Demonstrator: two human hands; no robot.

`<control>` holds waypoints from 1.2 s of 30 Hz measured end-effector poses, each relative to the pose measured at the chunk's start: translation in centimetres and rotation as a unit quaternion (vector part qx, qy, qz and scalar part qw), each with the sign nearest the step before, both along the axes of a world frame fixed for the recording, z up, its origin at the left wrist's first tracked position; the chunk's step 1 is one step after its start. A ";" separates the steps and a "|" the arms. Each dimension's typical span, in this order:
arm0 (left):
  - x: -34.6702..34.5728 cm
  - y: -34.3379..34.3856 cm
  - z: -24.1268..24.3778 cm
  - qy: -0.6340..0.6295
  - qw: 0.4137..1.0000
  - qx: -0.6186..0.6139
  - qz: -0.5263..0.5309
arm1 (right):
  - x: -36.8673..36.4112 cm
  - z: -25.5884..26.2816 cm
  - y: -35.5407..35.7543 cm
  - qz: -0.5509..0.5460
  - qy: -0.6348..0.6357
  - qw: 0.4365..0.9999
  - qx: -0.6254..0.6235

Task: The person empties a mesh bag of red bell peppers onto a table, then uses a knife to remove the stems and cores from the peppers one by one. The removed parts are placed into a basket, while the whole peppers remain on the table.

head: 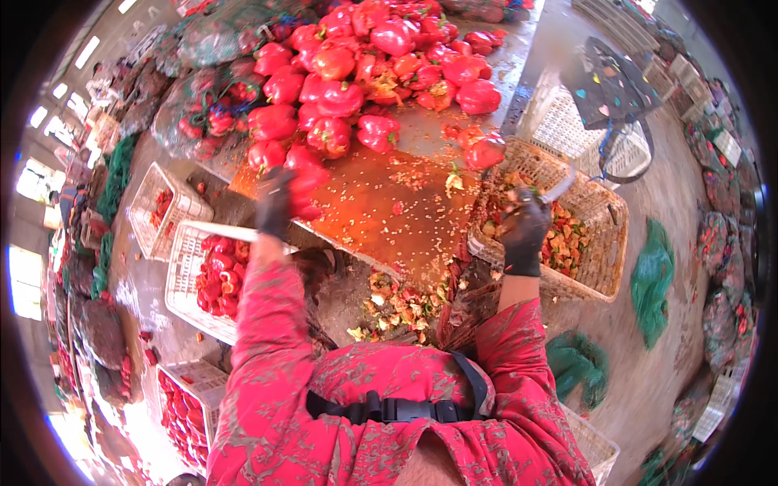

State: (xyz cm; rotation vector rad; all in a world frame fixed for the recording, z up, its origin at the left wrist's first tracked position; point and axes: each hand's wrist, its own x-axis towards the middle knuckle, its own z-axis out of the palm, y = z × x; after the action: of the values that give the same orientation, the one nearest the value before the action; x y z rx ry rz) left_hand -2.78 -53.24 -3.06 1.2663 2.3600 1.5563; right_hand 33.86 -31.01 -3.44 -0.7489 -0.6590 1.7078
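Note:
A heap of red bell peppers [340, 79] lies at the far side of a wet, seed-strewn work board [389, 206]. My left hand [275, 203], in a dark glove and blurred, is at the board's left edge, against a blurred red pepper [305, 188]; whether it grips the pepper is unclear. My right hand [526, 228], in a black glove, is closed around a tool with a curved metal blade [560, 187], above a crate [617, 243] holding pepper cores and scraps [566, 240]. The tool's handle is hidden in the glove.
A white crate of red peppers [182, 279] stands left below the board, with a smaller crate [143, 212] beyond it. Cored scraps [404, 307] lie on the floor before me. Green netting [652, 282] lies at right. Filled net sacks [194, 115] stand at upper left.

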 end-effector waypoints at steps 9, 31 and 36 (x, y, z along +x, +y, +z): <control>-0.5 1.6 0.8 0.238 0.969 -0.002 0.067 | 1.7 -2.0 5.4 -0.159 -0.136 0.975 0.070; 11.3 15.3 0.8 -0.567 0.694 0.081 -0.437 | -3.9 0.1 1.0 0.197 0.048 0.978 0.052; 11.5 11.7 0.4 -0.626 0.664 0.112 -0.393 | -7.0 0.2 -2.4 0.325 -0.025 0.945 0.027</control>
State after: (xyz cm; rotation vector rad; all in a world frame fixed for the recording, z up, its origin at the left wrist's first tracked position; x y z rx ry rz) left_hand 8.76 -41.55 -2.68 0.5887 0.6265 1.5176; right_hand 26.85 -33.44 -3.24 -0.5644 -1.0674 2.2585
